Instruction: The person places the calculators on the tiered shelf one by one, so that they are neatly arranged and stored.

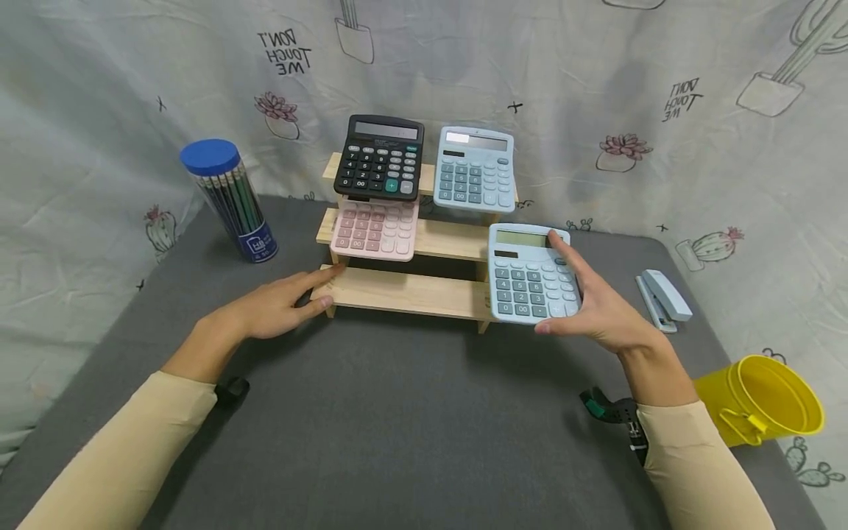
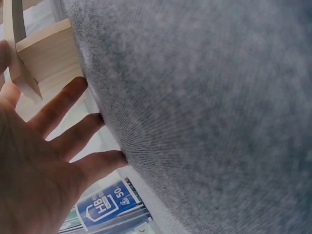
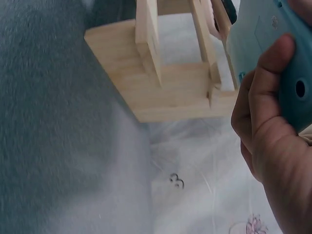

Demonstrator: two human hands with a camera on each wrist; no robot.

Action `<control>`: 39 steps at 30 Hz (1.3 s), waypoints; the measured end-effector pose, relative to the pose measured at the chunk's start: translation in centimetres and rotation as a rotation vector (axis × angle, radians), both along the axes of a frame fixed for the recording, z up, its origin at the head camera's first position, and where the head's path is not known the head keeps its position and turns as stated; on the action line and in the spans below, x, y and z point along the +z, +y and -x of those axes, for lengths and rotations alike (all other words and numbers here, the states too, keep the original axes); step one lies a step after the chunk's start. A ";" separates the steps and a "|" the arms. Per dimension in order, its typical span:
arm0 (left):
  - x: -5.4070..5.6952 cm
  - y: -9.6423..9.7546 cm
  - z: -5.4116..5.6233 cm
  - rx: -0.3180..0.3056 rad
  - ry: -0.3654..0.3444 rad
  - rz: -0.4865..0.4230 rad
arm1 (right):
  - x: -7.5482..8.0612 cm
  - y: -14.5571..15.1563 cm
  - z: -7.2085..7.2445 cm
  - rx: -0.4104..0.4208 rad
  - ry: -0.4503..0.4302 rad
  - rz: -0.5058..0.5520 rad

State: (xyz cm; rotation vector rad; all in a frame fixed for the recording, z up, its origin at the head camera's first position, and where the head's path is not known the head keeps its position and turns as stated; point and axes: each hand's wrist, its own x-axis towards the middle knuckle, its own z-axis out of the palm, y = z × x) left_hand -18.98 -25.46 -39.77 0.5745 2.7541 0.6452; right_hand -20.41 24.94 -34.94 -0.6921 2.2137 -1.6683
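Observation:
A light blue calculator [image 1: 533,276] is gripped at its right edge by my right hand [image 1: 606,313], with its keys facing up. It is held at the right end of a three-tier wooden rack [image 1: 411,289], overlapping the bottom shelf there. From below, the right wrist view shows fingers [image 3: 268,73] curled under the calculator's back. My left hand [image 1: 271,305] touches the left end of the bottom shelf; its other fingers [image 2: 73,139] are stretched out and spread. On the top tier stand a black calculator [image 1: 379,158] and another light blue calculator [image 1: 473,169]; a pink calculator [image 1: 374,230] sits on the middle tier.
A blue-lidded tub of pencils [image 1: 232,202] stands left of the rack. To the right lie a light blue stapler [image 1: 662,300] and a yellow bucket [image 1: 735,397] near the table's edge. A printed cloth [image 1: 424,66] hangs behind the grey table [image 1: 397,427].

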 end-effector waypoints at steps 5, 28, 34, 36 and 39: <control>-0.1 0.0 0.1 -0.007 0.004 -0.008 | -0.2 -1.4 0.7 0.016 -0.025 -0.018; -0.2 0.0 0.0 0.003 -0.002 0.000 | -0.2 -6.9 2.1 -0.041 -0.024 0.067; -0.3 -0.1 0.1 0.007 -0.002 0.001 | -0.8 -7.1 2.0 -0.091 0.072 0.024; -0.2 -0.1 0.1 0.008 -0.003 0.001 | -1.0 -7.3 1.9 -0.128 0.130 -0.005; -0.1 -0.1 0.1 0.011 -0.008 0.007 | -1.5 -8.0 1.4 -0.200 0.198 -0.018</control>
